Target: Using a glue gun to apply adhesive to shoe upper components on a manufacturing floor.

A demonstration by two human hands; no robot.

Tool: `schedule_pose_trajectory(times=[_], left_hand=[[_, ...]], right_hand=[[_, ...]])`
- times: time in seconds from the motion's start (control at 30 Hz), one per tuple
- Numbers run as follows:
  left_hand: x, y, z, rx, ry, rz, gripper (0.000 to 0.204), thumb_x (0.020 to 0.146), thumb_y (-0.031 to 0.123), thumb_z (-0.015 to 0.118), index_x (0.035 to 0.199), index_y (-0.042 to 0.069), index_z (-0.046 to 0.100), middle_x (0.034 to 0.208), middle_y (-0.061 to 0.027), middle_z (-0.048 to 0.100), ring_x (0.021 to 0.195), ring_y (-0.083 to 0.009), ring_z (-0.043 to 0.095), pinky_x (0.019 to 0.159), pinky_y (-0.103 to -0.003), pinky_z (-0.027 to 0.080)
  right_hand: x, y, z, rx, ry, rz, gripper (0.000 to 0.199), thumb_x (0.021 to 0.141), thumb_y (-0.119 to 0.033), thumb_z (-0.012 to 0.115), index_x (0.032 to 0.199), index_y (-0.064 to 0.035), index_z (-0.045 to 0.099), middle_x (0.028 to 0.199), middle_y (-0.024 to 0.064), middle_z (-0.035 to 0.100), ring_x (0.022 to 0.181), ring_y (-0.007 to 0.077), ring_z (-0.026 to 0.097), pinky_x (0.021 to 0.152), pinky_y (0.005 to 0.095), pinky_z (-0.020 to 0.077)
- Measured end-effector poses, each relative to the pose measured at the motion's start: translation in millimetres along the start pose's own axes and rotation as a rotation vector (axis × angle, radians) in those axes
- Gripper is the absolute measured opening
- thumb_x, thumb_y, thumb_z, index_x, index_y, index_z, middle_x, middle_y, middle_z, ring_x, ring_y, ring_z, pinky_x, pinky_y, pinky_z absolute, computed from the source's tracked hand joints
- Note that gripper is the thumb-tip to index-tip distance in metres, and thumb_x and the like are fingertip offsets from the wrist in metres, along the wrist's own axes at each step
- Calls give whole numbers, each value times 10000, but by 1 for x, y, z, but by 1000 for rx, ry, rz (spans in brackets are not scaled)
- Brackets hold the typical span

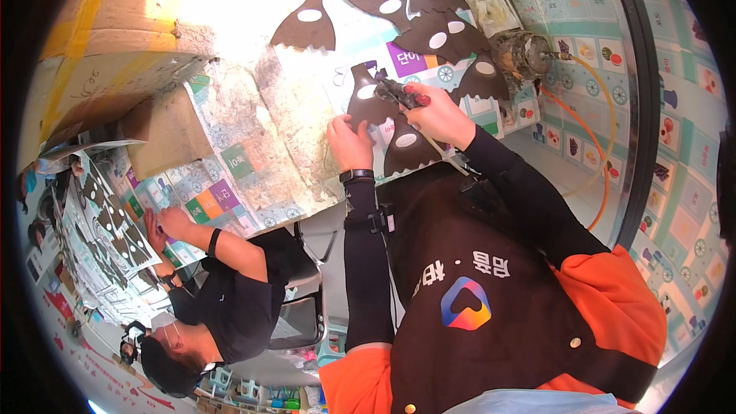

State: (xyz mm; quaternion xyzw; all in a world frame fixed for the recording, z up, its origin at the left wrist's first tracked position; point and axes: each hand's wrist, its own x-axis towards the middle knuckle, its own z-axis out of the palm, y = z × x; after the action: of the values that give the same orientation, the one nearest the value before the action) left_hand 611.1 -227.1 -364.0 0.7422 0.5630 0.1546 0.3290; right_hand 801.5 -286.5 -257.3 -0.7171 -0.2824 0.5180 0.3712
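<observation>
My right hand (pixel 442 116) is closed around a dark metal spray gun (pixel 397 93) with red parts, and a thin hose hangs below it. Its front end is over a dark brown fan-shaped piece (pixel 365 101) with a pale oval patch. At the lower left edge of that piece is my left hand (pixel 351 144), its fingers apart; whether they touch the piece I cannot tell. Another such piece (pixel 406 155) lies nearest me, partly beneath my right hand. More wavy-edged brown pieces (pixel 307 27) are spread over the far part of the table, some overlapping.
A crusted pot (pixel 521 56) with a yellow hose (pixel 606 96) and an orange hose (pixel 586 132) stands at the right. Cardboard boxes (pixel 115 54) rise at far left. A co-worker (pixel 230 291) sits at the left beside a sheet of dark pieces (pixel 115 218).
</observation>
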Motion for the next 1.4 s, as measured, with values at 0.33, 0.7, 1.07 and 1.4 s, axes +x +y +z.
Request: schedule_pose_trajectory(times=[0.33,0.7,1.07,1.4], left_hand=[[0,1,-1,-3,-37,-14,323,797,80,755,1042,19,553,967,-140,553,925,-316,560,838,-422,459],[0,5,-3,1,-53,-25,328,800,84,755,1052,14,555,985,-138,556,933,-309,559,847,-418,460],[-1,3,-4,-1,-47,-18,328,799,86,753,1051,11,556,985,-142,558,934,-313,561,853,-423,459],[3,-1,1,24,0,35,331,796,142,784,1029,19,584,914,-112,555,884,-288,560,815,-407,468]], right_hand=[[4,10,-5,15,-3,-10,279,776,-44,583,1041,34,622,804,162,651,746,260,615,713,358,470],[-15,5,2,-44,-28,26,256,801,-75,600,1037,19,629,835,221,657,750,353,609,723,382,480],[-17,13,-7,-80,-28,64,276,800,-76,588,1058,11,634,836,216,662,784,382,625,737,400,485],[-21,20,-25,23,-34,94,325,777,-76,589,1088,1,643,766,126,651,583,208,604,562,354,482]])
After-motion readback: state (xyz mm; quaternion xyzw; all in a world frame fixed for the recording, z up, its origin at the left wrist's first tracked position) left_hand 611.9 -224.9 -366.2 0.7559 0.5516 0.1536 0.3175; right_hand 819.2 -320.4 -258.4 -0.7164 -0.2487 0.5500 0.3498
